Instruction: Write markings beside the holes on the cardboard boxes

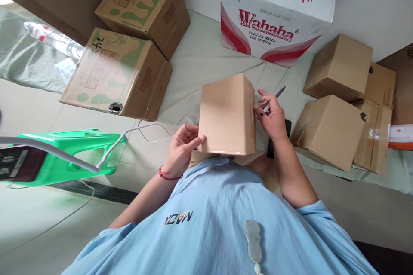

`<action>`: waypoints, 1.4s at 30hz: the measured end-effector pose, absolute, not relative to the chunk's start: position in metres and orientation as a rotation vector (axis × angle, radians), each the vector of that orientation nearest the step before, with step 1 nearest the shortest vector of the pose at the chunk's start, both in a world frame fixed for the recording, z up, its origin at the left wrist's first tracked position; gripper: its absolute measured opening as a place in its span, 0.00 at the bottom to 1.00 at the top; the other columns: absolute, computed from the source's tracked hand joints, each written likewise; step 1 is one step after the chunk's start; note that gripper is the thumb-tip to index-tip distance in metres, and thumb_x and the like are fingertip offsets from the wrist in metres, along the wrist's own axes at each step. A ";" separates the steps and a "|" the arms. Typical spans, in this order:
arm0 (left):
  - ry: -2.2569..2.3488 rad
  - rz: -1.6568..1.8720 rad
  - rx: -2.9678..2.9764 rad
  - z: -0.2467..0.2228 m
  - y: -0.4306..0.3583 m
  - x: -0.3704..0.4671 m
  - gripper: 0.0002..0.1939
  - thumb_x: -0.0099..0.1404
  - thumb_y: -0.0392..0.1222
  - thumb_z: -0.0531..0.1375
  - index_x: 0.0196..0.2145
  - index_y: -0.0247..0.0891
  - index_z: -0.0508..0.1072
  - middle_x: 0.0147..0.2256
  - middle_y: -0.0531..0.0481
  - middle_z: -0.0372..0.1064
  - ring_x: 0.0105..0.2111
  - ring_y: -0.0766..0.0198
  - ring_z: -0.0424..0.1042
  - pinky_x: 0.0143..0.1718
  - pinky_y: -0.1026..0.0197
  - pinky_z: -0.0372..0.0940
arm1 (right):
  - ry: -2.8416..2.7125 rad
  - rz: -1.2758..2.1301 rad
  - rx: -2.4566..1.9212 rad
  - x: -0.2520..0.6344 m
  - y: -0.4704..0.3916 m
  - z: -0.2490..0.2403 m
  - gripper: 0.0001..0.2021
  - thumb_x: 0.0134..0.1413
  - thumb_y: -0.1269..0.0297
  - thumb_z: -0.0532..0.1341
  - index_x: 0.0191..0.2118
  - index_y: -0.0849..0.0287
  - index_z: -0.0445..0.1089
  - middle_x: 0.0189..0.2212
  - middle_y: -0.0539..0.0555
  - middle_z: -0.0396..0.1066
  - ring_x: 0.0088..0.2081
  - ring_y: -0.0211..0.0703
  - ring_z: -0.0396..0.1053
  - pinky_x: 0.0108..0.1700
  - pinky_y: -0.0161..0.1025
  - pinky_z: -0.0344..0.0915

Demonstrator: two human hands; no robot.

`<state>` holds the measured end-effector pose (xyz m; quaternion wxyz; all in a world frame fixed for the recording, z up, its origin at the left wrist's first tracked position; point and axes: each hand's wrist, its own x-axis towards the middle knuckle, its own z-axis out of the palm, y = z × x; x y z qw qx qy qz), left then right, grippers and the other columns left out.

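Observation:
A plain brown cardboard box [226,116] is tilted up in front of my chest, its blank face toward me. At its lower left edge my left hand [185,144] grips it, the thumb on the front face and the fingers curled beside it. My right hand [271,114] is by the box's right side and holds a grey pen [273,99] between its fingers. The pen slants up to the right, with its dark end near the box. The right fingertips are at the box's side; whether they press on it I cannot tell.
Two printed coconut cartons [112,73] stand at the left, and a white Wahaha water carton [274,21] at the back. Several brown boxes [332,131] are stacked on the right. A dark phone [288,128] lies beside my right wrist. A green stool [74,142] stands lower left.

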<state>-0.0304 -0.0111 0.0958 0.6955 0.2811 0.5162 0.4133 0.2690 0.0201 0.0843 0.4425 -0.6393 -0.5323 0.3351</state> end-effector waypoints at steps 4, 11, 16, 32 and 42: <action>1.128 0.976 0.955 0.108 0.000 -0.027 0.17 0.61 0.51 0.78 0.39 0.38 0.82 0.50 0.42 0.81 0.50 0.56 0.77 0.50 0.59 0.73 | -1.158 0.863 -1.556 0.275 0.008 0.064 0.14 0.61 0.49 0.68 0.39 0.52 0.67 0.47 0.55 0.83 0.36 0.42 0.77 0.38 0.40 0.74; 1.279 0.829 0.705 0.081 0.011 -0.012 0.32 0.54 0.70 0.75 0.40 0.40 0.75 0.47 0.47 0.75 0.51 0.56 0.74 0.44 0.60 0.74 | -0.933 0.547 -1.604 0.289 -0.030 0.059 0.23 0.63 0.45 0.71 0.33 0.50 0.57 0.28 0.46 0.76 0.33 0.43 0.80 0.31 0.36 0.71; 1.307 0.649 0.643 0.068 0.016 -0.014 0.36 0.57 0.77 0.69 0.39 0.38 0.75 0.43 0.43 0.77 0.44 0.55 0.77 0.35 0.61 0.71 | -1.163 0.733 -1.570 0.270 -0.045 0.073 0.16 0.70 0.45 0.66 0.40 0.49 0.63 0.49 0.58 0.83 0.53 0.49 0.83 0.48 0.45 0.79; 1.012 0.604 0.632 0.066 0.014 -0.007 0.27 0.53 0.57 0.79 0.40 0.37 0.77 0.31 0.52 0.74 0.22 0.72 0.65 0.23 0.66 0.53 | -0.971 0.729 -1.803 0.296 -0.044 0.051 0.20 0.61 0.42 0.69 0.41 0.53 0.70 0.37 0.50 0.79 0.38 0.42 0.74 0.43 0.40 0.68; 0.892 0.683 0.686 0.066 0.018 -0.003 0.35 0.57 0.58 0.79 0.56 0.39 0.78 0.42 0.48 0.77 0.38 0.63 0.75 0.38 0.62 0.72 | -0.897 0.757 -1.687 0.281 -0.049 0.054 0.19 0.60 0.43 0.71 0.41 0.52 0.69 0.48 0.55 0.82 0.50 0.48 0.79 0.55 0.47 0.73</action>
